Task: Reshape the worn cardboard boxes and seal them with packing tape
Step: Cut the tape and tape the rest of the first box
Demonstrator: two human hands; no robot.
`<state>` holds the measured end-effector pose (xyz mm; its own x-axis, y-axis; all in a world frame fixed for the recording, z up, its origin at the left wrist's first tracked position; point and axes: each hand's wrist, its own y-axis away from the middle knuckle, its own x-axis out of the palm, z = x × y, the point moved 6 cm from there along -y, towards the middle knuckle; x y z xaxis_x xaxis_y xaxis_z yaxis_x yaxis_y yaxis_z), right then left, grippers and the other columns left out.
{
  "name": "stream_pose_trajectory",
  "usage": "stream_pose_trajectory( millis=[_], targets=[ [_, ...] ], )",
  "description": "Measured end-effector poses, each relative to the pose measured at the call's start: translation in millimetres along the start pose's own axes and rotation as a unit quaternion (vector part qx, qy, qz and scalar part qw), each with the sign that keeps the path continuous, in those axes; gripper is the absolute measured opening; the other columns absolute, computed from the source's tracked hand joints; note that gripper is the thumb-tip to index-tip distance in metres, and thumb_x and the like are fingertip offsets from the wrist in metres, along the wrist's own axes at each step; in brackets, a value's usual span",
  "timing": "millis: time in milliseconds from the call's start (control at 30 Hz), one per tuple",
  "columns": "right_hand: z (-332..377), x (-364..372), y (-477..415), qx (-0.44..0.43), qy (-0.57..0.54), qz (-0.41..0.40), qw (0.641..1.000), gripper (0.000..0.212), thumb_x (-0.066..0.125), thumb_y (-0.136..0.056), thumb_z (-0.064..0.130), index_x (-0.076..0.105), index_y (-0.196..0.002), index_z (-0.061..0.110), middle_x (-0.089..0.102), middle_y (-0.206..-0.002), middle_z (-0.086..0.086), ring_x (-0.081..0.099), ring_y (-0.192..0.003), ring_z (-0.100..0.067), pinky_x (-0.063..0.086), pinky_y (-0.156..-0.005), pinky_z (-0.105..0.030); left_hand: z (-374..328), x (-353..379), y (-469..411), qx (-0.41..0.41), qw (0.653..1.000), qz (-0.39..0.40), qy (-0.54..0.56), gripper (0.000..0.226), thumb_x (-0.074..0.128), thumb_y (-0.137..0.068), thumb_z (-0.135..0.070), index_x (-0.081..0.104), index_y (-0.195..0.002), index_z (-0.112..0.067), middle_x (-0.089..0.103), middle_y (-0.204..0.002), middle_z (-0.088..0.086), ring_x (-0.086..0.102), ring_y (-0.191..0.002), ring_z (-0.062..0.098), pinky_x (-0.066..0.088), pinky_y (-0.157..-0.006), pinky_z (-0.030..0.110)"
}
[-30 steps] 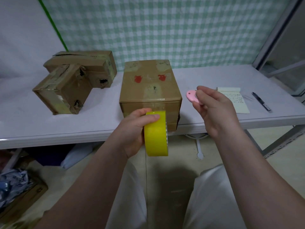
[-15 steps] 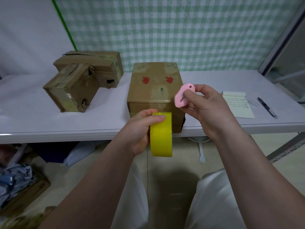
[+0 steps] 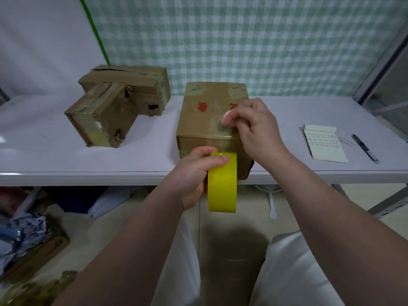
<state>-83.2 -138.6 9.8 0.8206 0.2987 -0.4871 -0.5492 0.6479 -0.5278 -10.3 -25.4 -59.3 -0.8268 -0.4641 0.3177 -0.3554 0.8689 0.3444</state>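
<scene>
Head view: left hand fingers curl round the yellow tape roll; right hand fingers pinch a pink cutter over the box.

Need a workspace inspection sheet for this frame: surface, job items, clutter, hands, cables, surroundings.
Surface: white table, carrying boxes and stationery.
Job's things: centre box at the near edge, top closed; worn front box and worn rear box close together at left; yellow tape roll held upright in front of the centre box.
Clutter: notepad and pen at right.
Hands: left hand grips the yellow tape roll; right hand pinches a small pink tool over the centre box.
Cables: nothing seen.
Surroundings: green checked backdrop; crumpled grey material on the floor at left.
</scene>
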Motion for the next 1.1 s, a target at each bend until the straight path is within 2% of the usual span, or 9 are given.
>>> stream_pose_trajectory(
  millis=[100, 167, 233, 367, 433, 567, 767, 933, 1100],
  targets=[
    [-9.5, 8.1, -1.7, -0.008, 0.047, 0.043, 0.998, 0.015, 0.068, -0.087, 0.014, 0.074, -0.1, 0.016, 0.047, -0.097, 0.011, 0.048, -0.091, 0.019, 0.035, -0.079, 0.0, -1.3, 2.6, 3.1, 0.002, 0.999, 0.038, -0.018, 0.06, 0.069, -0.076, -0.014, 0.041, -0.129, -0.01, 0.067, -0.109, 0.018, 0.067, -0.097, 0.031, 0.049, -0.094, 0.05],
    [-12.2, 9.0, -3.3, -0.012, 0.065, 0.064, 0.996, 0.028, 0.077, -0.079, 0.025, 0.072, -0.107, 0.022, 0.047, -0.104, 0.009, 0.047, -0.094, 0.015, 0.032, -0.082, 0.002, -2.5, 6.1, 6.3, 0.001, 0.996, 0.071, -0.044, 0.069, 0.07, -0.069, -0.019, 0.04, -0.13, -0.01, 0.066, -0.112, 0.019, 0.068, -0.097, 0.028, 0.05, -0.093, 0.05],
    [-12.1, 8.8, -4.9, -0.027, 0.082, 0.074, 0.994, 0.038, 0.082, -0.072, 0.029, 0.071, -0.109, 0.023, 0.048, -0.106, 0.009, 0.045, -0.096, 0.013, 0.03, -0.082, 0.004, -2.0, 8.5, 7.4, 0.0, 0.994, 0.089, -0.063, 0.068, 0.07, -0.066, -0.02, 0.043, -0.128, -0.01, 0.067, -0.109, 0.019, 0.069, -0.094, 0.026, 0.051, -0.091, 0.049],
    [-12.2, 9.5, -6.4, -0.05, 0.081, 0.072, 0.993, 0.038, 0.083, -0.071, 0.029, 0.071, -0.106, 0.02, 0.05, -0.104, 0.008, 0.043, -0.096, 0.025, 0.031, -0.082, 0.003, -0.9, 3.9, 3.2, -0.007, 0.995, 0.07, -0.07, 0.068, 0.076, -0.065, -0.02, 0.046, -0.126, -0.013, 0.067, -0.108, 0.015, 0.069, -0.092, 0.027, 0.052, -0.091, 0.049],
    [-12.2, 10.2, -6.0, -0.06, 0.076, 0.069, 0.993, 0.037, 0.082, -0.072, 0.029, 0.071, -0.105, 0.018, 0.05, -0.105, 0.006, 0.044, -0.095, 0.026, 0.031, -0.082, 0.003, -0.8, 1.9, 1.3, -0.013, 0.994, 0.051, -0.095, 0.064, 0.081, -0.066, -0.02, 0.049, -0.121, -0.014, 0.065, -0.11, 0.014, 0.066, -0.097, 0.028, 0.051, -0.092, 0.048],
    [-13.8, 10.3, -4.5, -0.066, 0.069, 0.063, 0.993, 0.036, 0.081, -0.073, 0.029, 0.071, -0.105, 0.016, 0.05, -0.104, 0.004, 0.044, -0.096, 0.025, 0.032, -0.083, 0.002, -8.4, 7.3, 2.2, -0.021, 0.995, 0.058, -0.082, 0.029, 0.066, -0.082, -0.017, 0.06, -0.107, -0.006, 0.061, -0.097, 0.015, 0.06, -0.091, 0.027, 0.049, -0.091, 0.045],
    [-14.5, 10.7, -4.2, -0.06, 0.075, 0.065, 0.993, 0.036, 0.08, -0.075, 0.029, 0.07, -0.107, 0.017, 0.049, -0.105, 0.007, 0.045, -0.095, 0.023, 0.032, -0.083, 0.003, -1.1, 4.9, 0.4, -0.053, 0.995, 0.033, -0.075, 0.014, 0.067, -0.084, -0.012, 0.065, -0.098, -0.008, 0.066, -0.087, 0.011, 0.064, -0.08, 0.024, 0.054, -0.081, 0.038],
    [-13.4, 11.9, -3.4, -0.045, 0.077, 0.067, 0.994, 0.035, 0.079, -0.075, 0.03, 0.07, -0.107, 0.019, 0.052, -0.106, 0.005, 0.049, -0.092, 0.014, 0.032, -0.084, 0.003, 7.6, 0.9, 0.0, -0.047, 0.997, 0.013, -0.067, 0.033, 0.066, -0.085, -0.012, 0.057, -0.115, -0.005, 0.065, -0.083, 0.01, 0.065, -0.071, 0.02, 0.055, -0.07, 0.033],
    [-12.6, 10.6, -7.7, -0.014, 0.07, 0.074, 0.995, 0.023, 0.073, -0.083, 0.028, 0.071, -0.106, 0.023, 0.055, -0.106, 0.006, 0.049, -0.092, 0.007, 0.034, -0.083, 0.0, 8.0, 3.1, 2.0, -0.047, 0.998, 0.014, -0.033, 0.026, 0.06, -0.089, -0.008, 0.058, -0.115, -0.007, 0.07, -0.072, 0.012, 0.069, -0.061, 0.02, 0.057, -0.058, 0.03]
  ],
)
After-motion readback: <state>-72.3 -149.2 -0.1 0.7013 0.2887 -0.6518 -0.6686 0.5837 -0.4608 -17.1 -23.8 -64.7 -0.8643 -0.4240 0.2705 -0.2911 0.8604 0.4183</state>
